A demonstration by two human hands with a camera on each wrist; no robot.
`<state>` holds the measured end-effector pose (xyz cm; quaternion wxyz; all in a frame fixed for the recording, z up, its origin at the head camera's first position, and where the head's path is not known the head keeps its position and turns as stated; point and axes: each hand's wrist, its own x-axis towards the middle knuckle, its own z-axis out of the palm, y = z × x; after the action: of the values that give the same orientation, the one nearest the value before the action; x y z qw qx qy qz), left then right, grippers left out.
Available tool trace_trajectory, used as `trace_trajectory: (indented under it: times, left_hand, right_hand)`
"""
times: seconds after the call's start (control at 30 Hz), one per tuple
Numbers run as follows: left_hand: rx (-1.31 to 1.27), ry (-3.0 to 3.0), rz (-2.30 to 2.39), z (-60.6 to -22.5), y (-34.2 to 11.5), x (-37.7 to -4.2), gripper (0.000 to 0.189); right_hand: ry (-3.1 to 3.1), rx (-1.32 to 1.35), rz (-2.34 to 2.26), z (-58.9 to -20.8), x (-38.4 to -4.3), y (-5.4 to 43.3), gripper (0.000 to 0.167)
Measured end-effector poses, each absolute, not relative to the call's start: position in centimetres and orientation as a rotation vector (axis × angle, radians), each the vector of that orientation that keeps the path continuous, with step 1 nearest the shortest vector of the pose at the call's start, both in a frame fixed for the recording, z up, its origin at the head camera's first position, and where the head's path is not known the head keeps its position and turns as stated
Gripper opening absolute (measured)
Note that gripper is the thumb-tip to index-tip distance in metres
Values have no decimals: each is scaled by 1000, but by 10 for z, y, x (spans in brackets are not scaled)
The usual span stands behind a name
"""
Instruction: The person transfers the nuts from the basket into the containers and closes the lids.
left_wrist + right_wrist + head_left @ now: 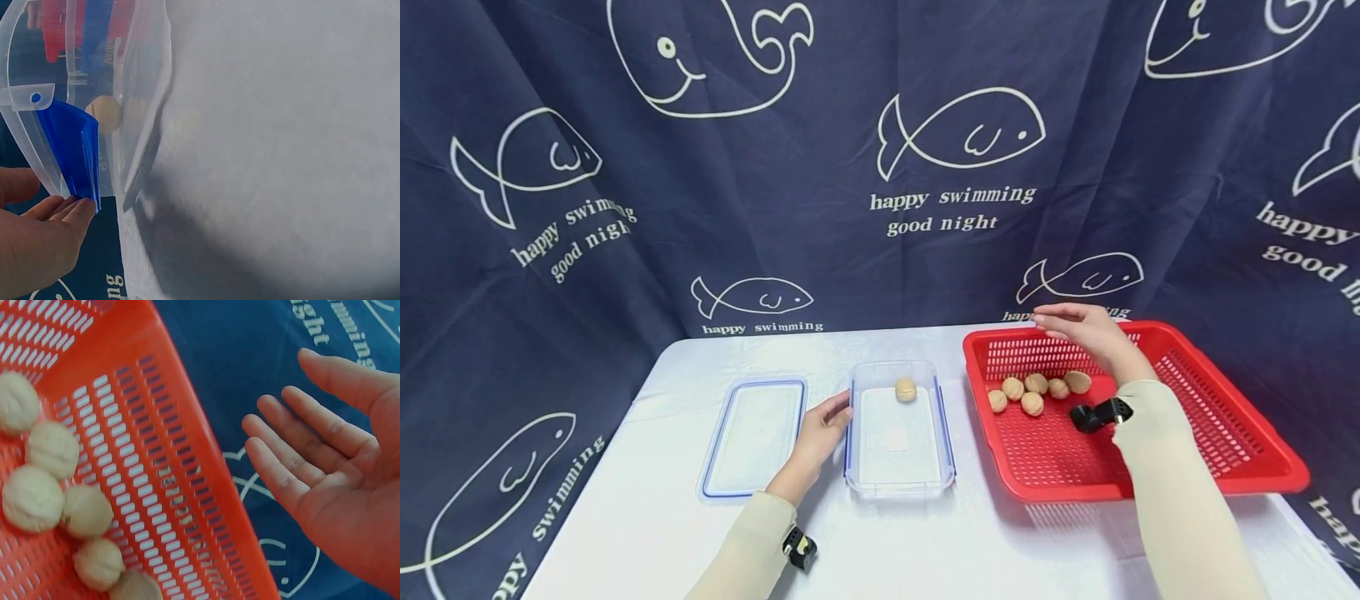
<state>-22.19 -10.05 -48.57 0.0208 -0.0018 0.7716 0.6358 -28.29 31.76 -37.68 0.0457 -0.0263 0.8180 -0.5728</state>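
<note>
My left hand (822, 433) is at the left side of a clear plastic box (898, 490). Its fingertips touch the hanging blue latch flap (78, 147), with the thumb held apart from them. One walnut (906, 389) lies inside the box near its far end. Over the far side of a red plastic basket (1037, 490), my right hand (1093, 333) is raised with its fingers extended and nothing in it. Below it, several walnuts (1036, 383) lie grouped in the far left part of the basket; the right wrist view shows them (34, 499) close up.
A clear lid (752, 442) with a blue seal lies flat to the left of the box. White cloth covers the table (880, 550). Behind its far edge hangs a dark blue curtain (827, 183) printed with fish and whales.
</note>
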Motion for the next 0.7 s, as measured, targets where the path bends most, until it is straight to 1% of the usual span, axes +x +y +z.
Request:
trace_trajectory:
  times: [0.07, 0.13, 0.23, 0.3, 0.33, 0.4, 0.47, 0.53, 0.63, 0.67, 0.7]
  left_hand:
    - [-6, 2391, 1969, -486, -101, -222, 39]
    - [-6, 2392, 1965, -486, -101, -222, 39]
    - [1, 2396, 1963, -485, -101, -222, 39]
    - [4, 2399, 1965, -484, -101, -222, 39]
    - [4, 2398, 1967, -484, -101, -222, 39]
    - [3, 2398, 1967, -483, -101, -222, 39]
    - [4, 2397, 1965, -484, -101, -222, 39]
    - [6, 2394, 1962, -484, -101, -221, 39]
    - [21, 2390, 1966, -484, -102, -220, 39]
    - [26, 2390, 1967, -484, -102, -220, 39]
    - [28, 2388, 1969, -484, -102, -220, 39]
  right_hand:
    - [2509, -75, -1719, -378, -281, 324, 63]
    - [2504, -67, -1728, -380, -280, 331, 58]
    - [2433, -64, -1835, -384, -279, 342, 37]
    - [2382, -45, -1894, -388, -279, 349, 29]
    - [2361, -32, -1912, -390, -279, 353, 29]
    - [2356, 6, -1887, -394, -278, 359, 37]
    - [2392, 52, -1799, -399, -277, 366, 53]
    - [2412, 80, -1735, -405, -277, 371, 66]
    - [2422, 76, -1696, -413, -277, 381, 67]
    - [2419, 67, -1690, -416, -277, 384, 65]
    - [2391, 71, -1716, -419, -278, 387, 59]
